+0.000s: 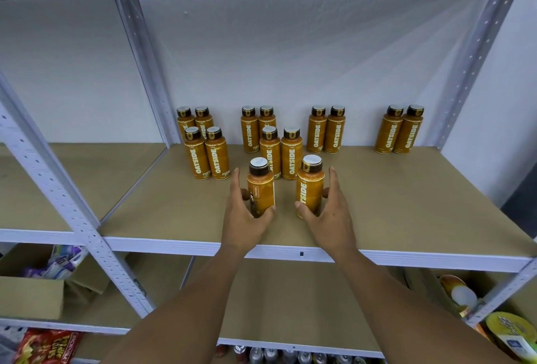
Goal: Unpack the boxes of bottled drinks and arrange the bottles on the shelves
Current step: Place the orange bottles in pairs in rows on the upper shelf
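The left hand is wrapped round the lower body of an orange bottle, thumb on the near side and fingers curled behind. The right hand clasps a second orange bottle the same way, near the first but not touching it. Both are smooth round cylinders with sloped shoulders, dark brown ribbed caps and pale flat tops. They stand upright toward the front of the shelf, a matte tan board edged in white metal. The second bottle shows "OATSIDE" in cream letters running up its side. Behind them, toward the rough white wall, stand twelve matching bottles: a left cluster of four, a middle cluster of four, then a pair and a far-right pair. A pale perforated metal post slants across the left. Below it sits an open cardboard box.
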`<act>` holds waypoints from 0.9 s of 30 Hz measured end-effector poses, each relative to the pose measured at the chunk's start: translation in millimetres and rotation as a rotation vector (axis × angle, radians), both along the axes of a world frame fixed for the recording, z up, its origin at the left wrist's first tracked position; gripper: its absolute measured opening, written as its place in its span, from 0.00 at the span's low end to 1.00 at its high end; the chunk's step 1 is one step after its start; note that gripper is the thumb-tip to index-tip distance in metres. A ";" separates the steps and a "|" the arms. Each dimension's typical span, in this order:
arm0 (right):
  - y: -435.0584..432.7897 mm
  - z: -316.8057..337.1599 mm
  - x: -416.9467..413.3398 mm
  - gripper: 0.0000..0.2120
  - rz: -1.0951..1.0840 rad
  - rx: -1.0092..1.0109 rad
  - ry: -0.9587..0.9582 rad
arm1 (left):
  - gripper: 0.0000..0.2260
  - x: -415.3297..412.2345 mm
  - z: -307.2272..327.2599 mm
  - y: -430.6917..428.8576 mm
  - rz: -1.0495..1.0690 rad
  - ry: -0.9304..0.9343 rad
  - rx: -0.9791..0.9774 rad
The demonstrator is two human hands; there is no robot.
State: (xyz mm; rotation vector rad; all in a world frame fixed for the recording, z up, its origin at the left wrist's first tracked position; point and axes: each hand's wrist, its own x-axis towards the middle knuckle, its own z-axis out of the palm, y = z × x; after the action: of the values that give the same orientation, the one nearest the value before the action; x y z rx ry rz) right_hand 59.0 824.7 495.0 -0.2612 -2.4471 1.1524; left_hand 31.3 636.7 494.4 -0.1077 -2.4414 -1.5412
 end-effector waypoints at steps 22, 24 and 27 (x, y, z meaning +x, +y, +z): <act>0.7 -0.6 0.6 0.50 0.078 -0.017 -0.020 | 0.49 3.2 4.9 -0.9 -0.136 -0.040 -0.118; 0.9 -0.8 0.6 0.50 0.087 -0.016 -0.022 | 0.49 2.9 5.0 -1.2 -0.156 -0.046 -0.126; 0.8 -1.0 0.5 0.49 0.093 -0.014 -0.020 | 0.49 2.9 4.7 -2.1 -0.171 -0.054 -0.128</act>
State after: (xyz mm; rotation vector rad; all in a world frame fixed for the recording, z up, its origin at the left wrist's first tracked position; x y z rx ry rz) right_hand 59.5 825.6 494.0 -0.1651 -2.4927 1.2114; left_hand 34.2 634.6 499.1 -0.3102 -2.6328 -1.4700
